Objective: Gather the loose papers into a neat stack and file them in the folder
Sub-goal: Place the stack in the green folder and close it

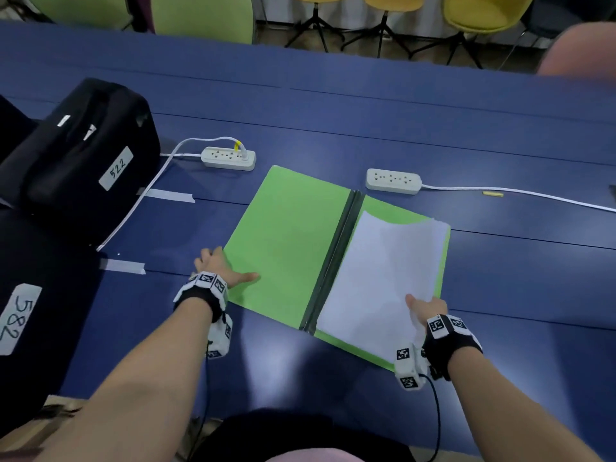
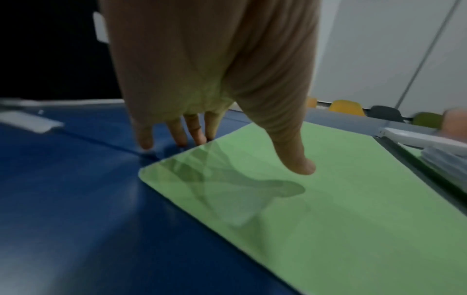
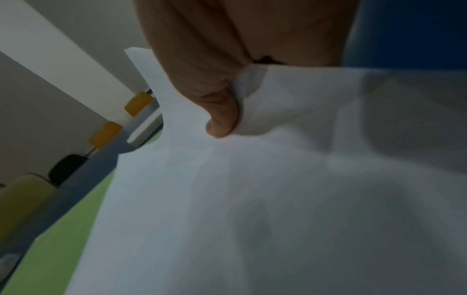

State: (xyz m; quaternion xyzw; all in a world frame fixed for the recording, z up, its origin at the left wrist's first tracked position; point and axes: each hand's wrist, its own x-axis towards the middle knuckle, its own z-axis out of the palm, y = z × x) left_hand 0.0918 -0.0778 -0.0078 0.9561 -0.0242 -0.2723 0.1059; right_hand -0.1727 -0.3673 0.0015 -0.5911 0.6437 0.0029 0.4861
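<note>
My right hand (image 1: 428, 310) pinches the paper stack (image 1: 380, 275) over the right half of the open green folder (image 1: 286, 238); I should lower it flat, edges squared to the spine. My left hand (image 1: 216, 266), fingers straight, steadies the left cover. Far left, black cases carry tags reading 522 (image 1: 116, 168) and 582 (image 1: 18, 318).

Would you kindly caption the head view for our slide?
Right hand lays white papers into open green folder; left hand steadies its edge.
</note>
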